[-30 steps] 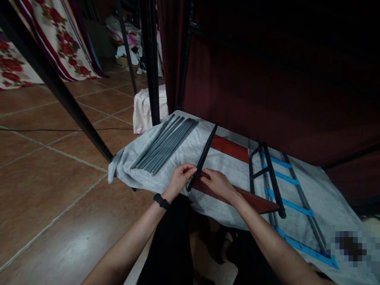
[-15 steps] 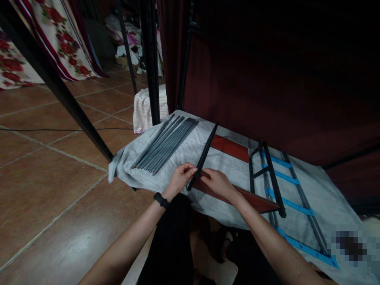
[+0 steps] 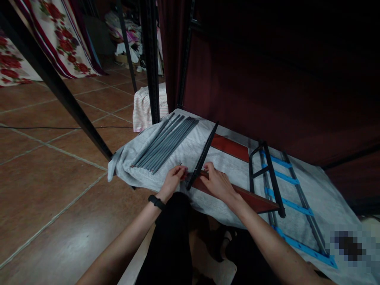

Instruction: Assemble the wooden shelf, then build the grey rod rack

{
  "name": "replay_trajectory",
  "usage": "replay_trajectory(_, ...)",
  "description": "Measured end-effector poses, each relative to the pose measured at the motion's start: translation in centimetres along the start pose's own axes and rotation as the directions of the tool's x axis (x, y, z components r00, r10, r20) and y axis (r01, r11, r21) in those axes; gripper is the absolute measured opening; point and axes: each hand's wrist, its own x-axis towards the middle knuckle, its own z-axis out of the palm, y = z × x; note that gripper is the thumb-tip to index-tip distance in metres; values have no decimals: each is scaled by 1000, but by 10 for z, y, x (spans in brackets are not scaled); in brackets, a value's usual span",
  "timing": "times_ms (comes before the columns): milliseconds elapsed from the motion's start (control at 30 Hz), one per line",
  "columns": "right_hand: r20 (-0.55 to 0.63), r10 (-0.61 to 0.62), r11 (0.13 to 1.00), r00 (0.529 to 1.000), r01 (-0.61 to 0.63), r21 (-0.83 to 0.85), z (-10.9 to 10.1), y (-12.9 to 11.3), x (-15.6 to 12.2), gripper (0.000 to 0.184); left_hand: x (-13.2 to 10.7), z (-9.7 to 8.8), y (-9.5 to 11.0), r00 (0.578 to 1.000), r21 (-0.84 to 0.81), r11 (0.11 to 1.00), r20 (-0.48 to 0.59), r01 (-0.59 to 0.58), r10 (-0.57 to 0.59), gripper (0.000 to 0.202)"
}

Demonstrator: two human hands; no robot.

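Observation:
A black metal bar (image 3: 203,153) stands slanted between my hands, against the end of a reddish-brown board (image 3: 257,201). Just left of the bar's near end, my left hand (image 3: 174,178) is closed in a pinch, and what its fingertips hold is too small to make out. My right hand (image 3: 219,185) rests over the board just right of the bar, its thumb and forefinger apart. A black metal frame with a crosspiece (image 3: 271,178) stands at the board's other end. Behind lies a second reddish board (image 3: 230,147), reaching between bar and frame.
Several grey metal rods (image 3: 168,144) lie side by side on the grey cloth (image 3: 231,174), left. Right of the frame are dark rails joined by blue strips (image 3: 287,177). Black posts (image 3: 151,63) rise at the back left, before a dark red curtain (image 3: 252,87).
My left hand has drawn away from the black bar, slightly left and down. The right forefinger has lifted and spread from the thumb. Bar and boards stay in place.

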Motion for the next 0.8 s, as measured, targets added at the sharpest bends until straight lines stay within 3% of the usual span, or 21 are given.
replay_trajectory(167, 67, -171, 985, 983, 170, 18, -1, -3, 6, 52, 6, -19, -36, 997, 273, 960, 19, 64, -72, 21)
replay_trajectory(267, 106, -211, 977, 972, 205, 61, -2, -1, 14, 45, 8, -25, -43, 996, 531, 847, 65, 18, -62, 19)
replay_trajectory(367, 109, -222, 970, 969, 209, 125, -2, 2, 19, 39, 8, -25, -39, 987, 686, 723, 159, -83, -38, 26)
replay_trajectory(467, 98, -222, 964, 970, 203, 172, -1, 5, 21, 36, 7, -20, -33, 977, 766, 625, 213, -152, -23, 27)
replay_trajectory(567, 93, -224, 958, 970, 202, 206, -1, 6, 22, 35, 5, -14, -29, 978, 810, 569, 204, -142, -47, 22)
replay_trajectory(800, 83, -217, 945, 973, 188, 267, -6, 8, 23, 32, 4, -11, -30, 982, 763, 635, 186, -117, -43, 23)
